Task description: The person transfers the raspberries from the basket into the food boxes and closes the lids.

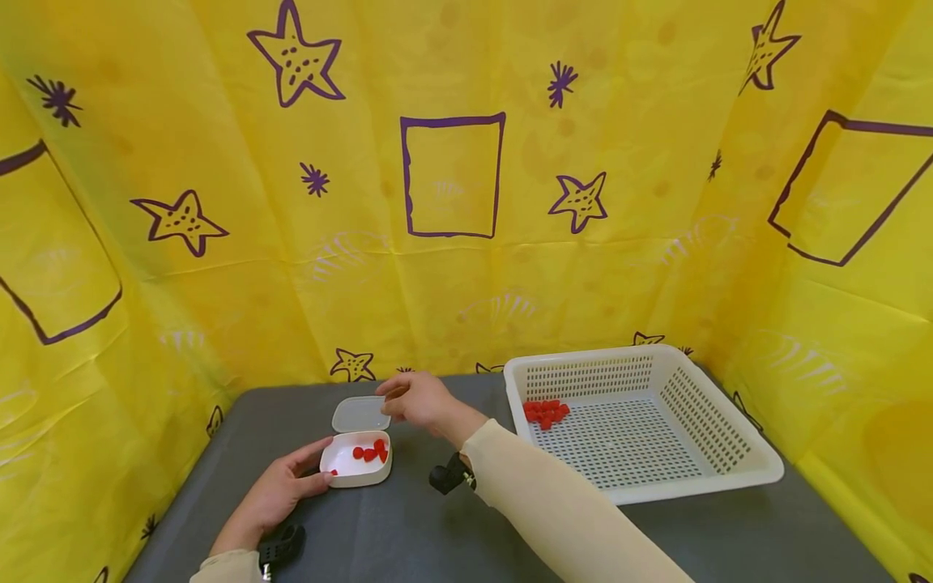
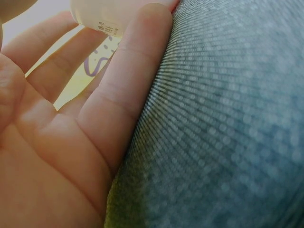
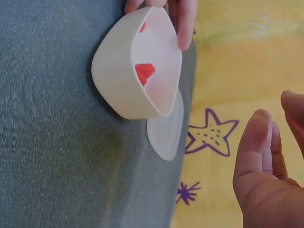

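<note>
A small white plastic box stands on the table, its top uncovered, with several small red pieces inside. My left hand grips the box's left end between thumb and fingers; the left wrist view shows fingers against its wall. Behind the box lies a translucent lid, also visible past the box in the right wrist view. My right hand hovers at the lid's right edge, fingers loosely bent. In the right wrist view, nothing shows between that hand's thumb and fingers.
To the right, a large white perforated basket holds a cluster of red pieces in its left corner. Everything rests on a dark grey tabletop. A yellow patterned curtain encloses the back and sides.
</note>
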Demonstrator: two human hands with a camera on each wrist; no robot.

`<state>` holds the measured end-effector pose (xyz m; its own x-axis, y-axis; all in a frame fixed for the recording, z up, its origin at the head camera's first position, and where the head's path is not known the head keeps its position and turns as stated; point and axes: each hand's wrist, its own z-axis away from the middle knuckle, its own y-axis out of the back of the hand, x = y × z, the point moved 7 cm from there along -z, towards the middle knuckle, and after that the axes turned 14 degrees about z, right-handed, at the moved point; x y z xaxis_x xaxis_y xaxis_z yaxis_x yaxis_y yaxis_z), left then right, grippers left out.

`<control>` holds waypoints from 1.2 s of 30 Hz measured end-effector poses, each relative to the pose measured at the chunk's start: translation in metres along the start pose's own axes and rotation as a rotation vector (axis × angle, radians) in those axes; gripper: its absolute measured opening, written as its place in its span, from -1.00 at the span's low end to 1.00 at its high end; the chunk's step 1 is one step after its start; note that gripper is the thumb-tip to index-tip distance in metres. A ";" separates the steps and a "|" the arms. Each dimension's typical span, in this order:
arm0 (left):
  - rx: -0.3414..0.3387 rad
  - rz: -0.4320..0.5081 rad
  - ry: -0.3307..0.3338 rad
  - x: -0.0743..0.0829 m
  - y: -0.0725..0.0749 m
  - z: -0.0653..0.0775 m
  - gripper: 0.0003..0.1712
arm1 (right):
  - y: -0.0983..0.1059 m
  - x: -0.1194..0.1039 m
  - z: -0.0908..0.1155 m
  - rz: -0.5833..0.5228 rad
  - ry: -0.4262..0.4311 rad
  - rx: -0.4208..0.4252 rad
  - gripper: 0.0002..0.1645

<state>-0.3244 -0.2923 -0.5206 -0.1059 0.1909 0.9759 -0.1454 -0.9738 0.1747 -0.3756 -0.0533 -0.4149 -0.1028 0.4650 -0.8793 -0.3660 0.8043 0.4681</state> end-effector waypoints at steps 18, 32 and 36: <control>-0.001 -0.015 0.006 0.000 0.000 0.001 -0.19 | 0.144 -0.005 0.016 -0.172 0.138 -0.051 -0.43; -0.003 -0.005 0.006 -0.001 0.000 0.000 -0.20 | 0.260 0.079 0.068 -0.171 0.083 -0.079 -0.25; -0.003 -0.009 -0.002 0.001 -0.001 0.001 -0.20 | 0.267 0.109 0.077 -0.134 0.027 -0.084 -0.25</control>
<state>-0.3231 -0.2916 -0.5196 -0.1023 0.1991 0.9746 -0.1495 -0.9717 0.1829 -0.4132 0.2410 -0.3787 -0.0729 0.3447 -0.9359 -0.4536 0.8242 0.3389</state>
